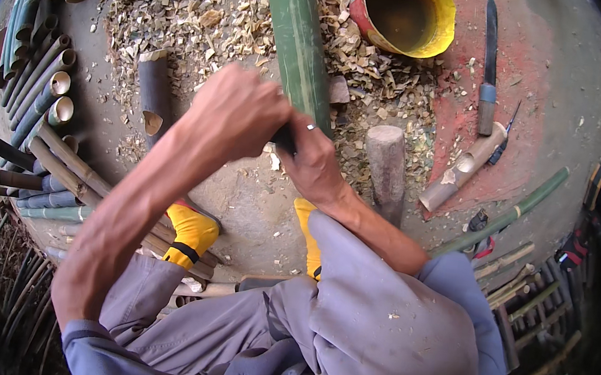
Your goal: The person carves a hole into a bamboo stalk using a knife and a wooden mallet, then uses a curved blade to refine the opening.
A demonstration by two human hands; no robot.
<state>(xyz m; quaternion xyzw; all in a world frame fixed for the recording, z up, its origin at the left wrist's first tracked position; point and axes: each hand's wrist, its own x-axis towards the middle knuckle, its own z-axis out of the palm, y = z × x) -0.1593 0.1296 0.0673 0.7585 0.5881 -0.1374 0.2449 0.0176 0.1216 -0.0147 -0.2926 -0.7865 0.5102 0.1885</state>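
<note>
A thick green bamboo pole (300, 32) runs from the top edge down to my hands. My left hand (239, 110) is closed in a fist just left of the pole's near end. Pressed up beside it, my right hand (311, 155) is also closed, with a ring on one finger. Its knuckles overlap the pole's lower end. Something dark shows between the two hands, mostly hidden by the fingers, and I cannot make out what it is. Beyond the pole, wood chips (187, 15) cover the ground on both sides.
A yellow and red bucket (445, 26) of murky liquid stands at the far right of the pole. Near it lie a long knife (489, 68) and a cut bamboo piece (462, 169). A wooden stump (386, 160) stands nearer. Bamboo tubes (37, 91) are stacked at left.
</note>
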